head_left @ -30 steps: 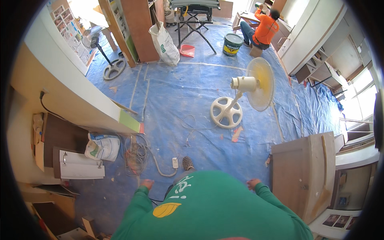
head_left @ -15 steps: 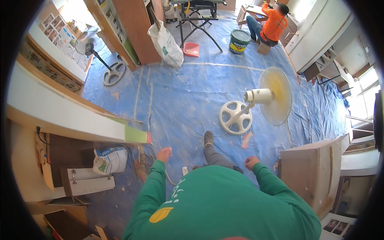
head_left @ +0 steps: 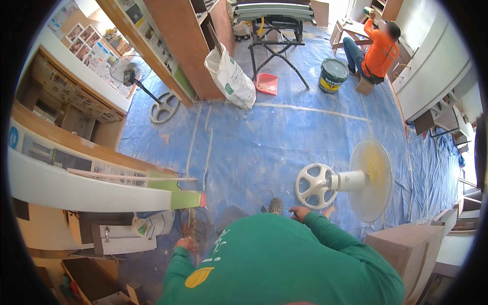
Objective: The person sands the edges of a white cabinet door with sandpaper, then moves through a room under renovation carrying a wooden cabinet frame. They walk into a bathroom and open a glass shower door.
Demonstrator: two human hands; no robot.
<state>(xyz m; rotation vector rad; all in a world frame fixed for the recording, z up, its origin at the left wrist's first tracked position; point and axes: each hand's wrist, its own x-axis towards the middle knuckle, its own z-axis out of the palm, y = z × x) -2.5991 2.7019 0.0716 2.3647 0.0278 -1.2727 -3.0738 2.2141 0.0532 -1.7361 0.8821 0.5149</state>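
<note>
My left hand (head_left: 185, 244), fingers curled in, hangs low beside a tangle of cables (head_left: 199, 229) on the floor. Whether anything is inside it is hidden. My right hand (head_left: 300, 214) is closed in front of me, near my shoe (head_left: 275, 205); a small dark bit shows at its fingers, too small to name. Just beyond that hand stands a white pedestal fan with a spoked round base (head_left: 315, 186). Its clear guard (head_left: 371, 180) covers yellowish blades and faces right. Both hands are apart from the fan.
Blue sheeting (head_left: 249, 147) covers the floor. A low partition end (head_left: 117, 195) juts in at left, and a box-like cabinet (head_left: 404, 244) stands at right. Ahead are a white sack (head_left: 230, 79), red dustpan (head_left: 267, 84), folding-leg stand (head_left: 277, 46), green bucket (head_left: 333, 76) and a seated person (head_left: 378, 53).
I have leaned or moved, so the room sits lower and farther right in view. My left hand dropped back toward the cables; my right hand came inward, nearer the fan base.
</note>
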